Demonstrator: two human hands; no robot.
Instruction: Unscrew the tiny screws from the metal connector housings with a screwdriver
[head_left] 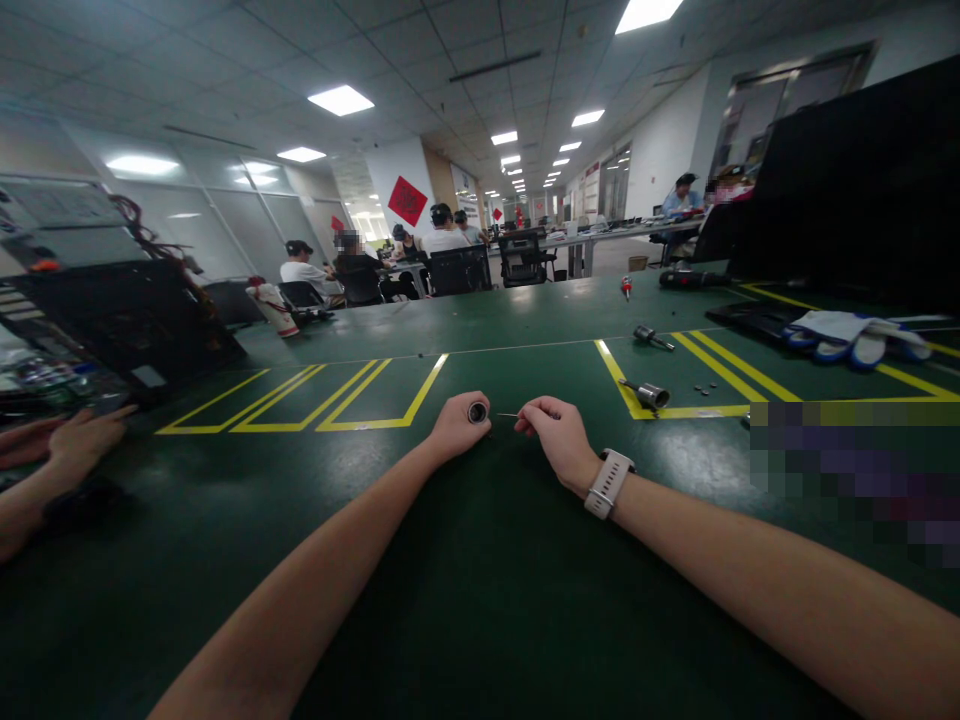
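Observation:
Wrapped in my left hand is a round metal cylinder, its dark hollow end facing me. My right hand, with a pale watch strap on the wrist, pinches a thin pointed metal tool. The tool's tip points left toward the cylinder, with a small gap between them. Most of the cylinder and the tool's handle are hidden by my fingers. To the right, a metal cylindrical part with a shaft lies across yellow tape, beside several small metal pieces.
On the green table sit another shafted metal part, a red-tipped item, a dark power tool and white-blue gloves. A large black panel stands right. Another person's hands are at left.

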